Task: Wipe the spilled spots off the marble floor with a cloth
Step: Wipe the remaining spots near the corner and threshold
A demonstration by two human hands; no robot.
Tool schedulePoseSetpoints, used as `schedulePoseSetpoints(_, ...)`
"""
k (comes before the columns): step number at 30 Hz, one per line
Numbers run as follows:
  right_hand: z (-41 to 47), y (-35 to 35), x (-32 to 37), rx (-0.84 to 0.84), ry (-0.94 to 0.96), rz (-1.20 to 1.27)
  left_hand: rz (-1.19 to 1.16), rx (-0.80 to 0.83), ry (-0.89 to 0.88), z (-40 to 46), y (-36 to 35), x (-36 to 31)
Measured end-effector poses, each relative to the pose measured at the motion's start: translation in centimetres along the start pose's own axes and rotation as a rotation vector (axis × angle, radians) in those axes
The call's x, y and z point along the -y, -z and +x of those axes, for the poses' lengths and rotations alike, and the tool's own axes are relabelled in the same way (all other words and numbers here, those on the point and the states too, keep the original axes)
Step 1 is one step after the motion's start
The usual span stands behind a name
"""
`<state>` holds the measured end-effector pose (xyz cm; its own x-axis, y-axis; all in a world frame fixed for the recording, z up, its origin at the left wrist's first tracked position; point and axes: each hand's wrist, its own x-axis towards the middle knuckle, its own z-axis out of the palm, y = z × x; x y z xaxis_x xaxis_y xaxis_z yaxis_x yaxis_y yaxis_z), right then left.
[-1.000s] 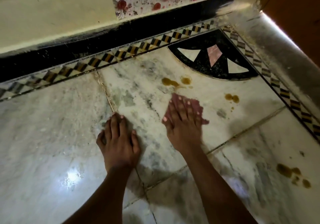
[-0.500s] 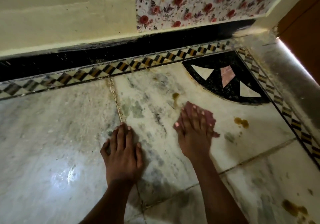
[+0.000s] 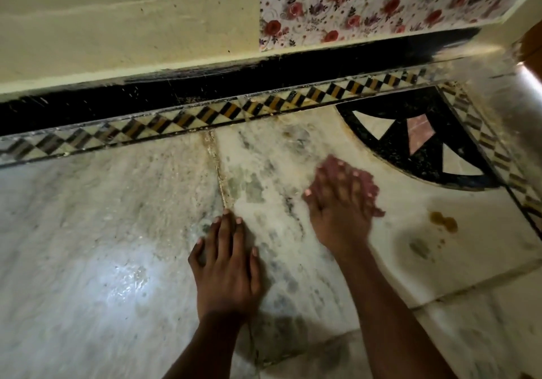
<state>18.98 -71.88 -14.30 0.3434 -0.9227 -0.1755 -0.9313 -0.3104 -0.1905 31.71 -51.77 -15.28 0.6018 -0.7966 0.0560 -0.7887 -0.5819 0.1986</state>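
Observation:
My right hand presses flat, fingers straight, on a small reddish-pink cloth on the white marble floor. Most of the cloth is hidden under the hand, which is blurred by motion. My left hand rests flat on the marble to the left, fingers spread beside a tile joint. A brown spilled spot with small droplets below it lies to the right of the cloth, apart from it.
A black baseboard and a checkered border strip run along the wall ahead. A black inlaid corner pattern sits at the upper right. A raised grey threshold edges the right side. Flowered wall covering hangs above.
My right hand slid the cloth forward over the brown spots ahead of it; those spots no longer show. The camera tilted up. My left hand stayed planted.

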Motion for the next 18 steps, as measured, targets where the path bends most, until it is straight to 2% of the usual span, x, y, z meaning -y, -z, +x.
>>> schedulePoseSetpoints(3,6.4,1.1,1.4,0.118,-0.264,0.096,0.006,-0.015,-0.003,0.0,-0.3,0.0)
schedulePoseSetpoints(5,10.4,1.6,4.0,0.134,-0.268,0.132,0.013,-0.033,-0.009,-0.1,-0.3,0.1)
schedulePoseSetpoints(7,11.5,1.2,6.3,0.13,-0.096,0.08,0.017,-0.043,-0.023,0.0,-0.3,0.1)
schedulePoseSetpoints(10,7.9,0.4,6.5,0.131,0.219,-0.014,0.008,-0.03,-0.01,0.0,-0.2,0.0)
schedulePoseSetpoints(12,4.6,0.1,4.2,0.115,0.259,-0.049,0.009,-0.017,-0.009,-0.1,-0.2,0.0)
schedulePoseSetpoints(15,2.9,0.2,1.3,0.107,0.015,-0.013,0.007,-0.017,-0.017,-0.1,-0.4,0.1)
schedulePoseSetpoints(18,5.9,0.6,3.5,0.078,-0.288,0.099,0.013,-0.007,-0.011,-0.1,-0.5,0.2)
